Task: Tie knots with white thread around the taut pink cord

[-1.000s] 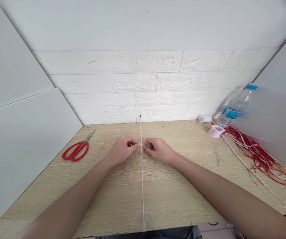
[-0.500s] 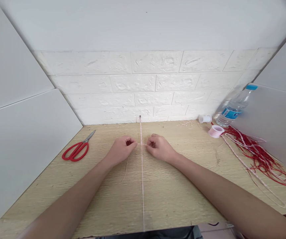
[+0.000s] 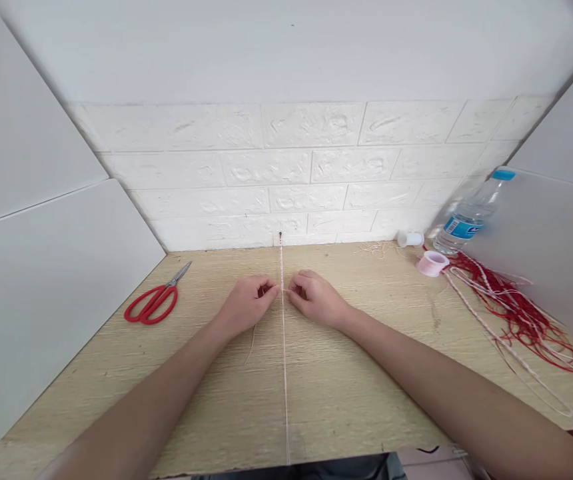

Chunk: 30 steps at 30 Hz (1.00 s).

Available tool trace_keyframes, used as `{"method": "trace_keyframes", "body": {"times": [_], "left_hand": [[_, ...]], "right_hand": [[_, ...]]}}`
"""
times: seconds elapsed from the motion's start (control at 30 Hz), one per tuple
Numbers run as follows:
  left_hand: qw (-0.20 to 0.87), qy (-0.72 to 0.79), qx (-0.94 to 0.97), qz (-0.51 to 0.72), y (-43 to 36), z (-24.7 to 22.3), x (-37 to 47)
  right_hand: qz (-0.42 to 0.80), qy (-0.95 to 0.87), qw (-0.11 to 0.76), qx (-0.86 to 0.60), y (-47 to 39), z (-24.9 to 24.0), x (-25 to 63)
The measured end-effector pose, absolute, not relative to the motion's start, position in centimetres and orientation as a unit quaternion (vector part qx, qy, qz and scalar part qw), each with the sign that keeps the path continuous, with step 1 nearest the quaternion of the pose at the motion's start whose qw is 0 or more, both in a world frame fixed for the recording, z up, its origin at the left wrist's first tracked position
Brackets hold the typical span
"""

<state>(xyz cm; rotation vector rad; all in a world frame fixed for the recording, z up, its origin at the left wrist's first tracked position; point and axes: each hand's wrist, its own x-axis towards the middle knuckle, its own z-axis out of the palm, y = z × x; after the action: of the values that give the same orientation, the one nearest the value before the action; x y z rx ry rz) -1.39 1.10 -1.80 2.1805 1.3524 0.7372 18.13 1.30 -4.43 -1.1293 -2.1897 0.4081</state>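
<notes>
A pale pink cord [image 3: 284,373] runs taut from a small hook [image 3: 280,234] at the foot of the wall toward the table's front edge. Its far stretch is a thicker knotted section [image 3: 281,263]. My left hand [image 3: 252,299], close on the left of the cord, pinches a thin thread between thumb and forefinger. A loose thread tail [image 3: 252,347] hangs from below that hand onto the table. On the cord's other side, my right hand [image 3: 316,298] pinches the thread too. The short thread between my fingertips meets the cord just below the knotted section.
Red-handled scissors [image 3: 152,303] lie at the left. To the right are a pink thread spool [image 3: 432,264], a white spool [image 3: 410,239], a water bottle [image 3: 469,217] and a heap of red cords [image 3: 531,320]. White panels stand on both sides.
Both hands have come slightly closer to the cord, so less thread shows between my fingertips. The cord has shifted a little to the left.
</notes>
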Motion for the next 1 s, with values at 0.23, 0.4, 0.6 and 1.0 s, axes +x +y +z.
{"method": "trace_keyframes", "body": {"times": [0.23, 0.4, 0.6, 1.0], "left_hand": [[0.224, 0.515, 0.79, 0.246, 1.32, -2.18, -1.54], [0.227, 0.516, 0.792, 0.236, 1.48, -2.48, -1.72], [0.211, 0.508, 0.801, 0.236, 1.67, -2.63, -1.61], [0.209, 0.514, 0.798, 0.235, 1.49, -2.61, -1.19]], "right_hand": [[0.135, -0.826, 0.284, -0.468, 1.37, -4.32, 18.16], [0.13, -0.825, 0.275, -0.476, 1.4, -4.4, 18.22], [0.133, -0.828, 0.271, -0.473, 1.5, -4.4, 18.25], [0.136, -0.819, 0.278, -0.483, 1.78, -4.59, 18.15]]}}
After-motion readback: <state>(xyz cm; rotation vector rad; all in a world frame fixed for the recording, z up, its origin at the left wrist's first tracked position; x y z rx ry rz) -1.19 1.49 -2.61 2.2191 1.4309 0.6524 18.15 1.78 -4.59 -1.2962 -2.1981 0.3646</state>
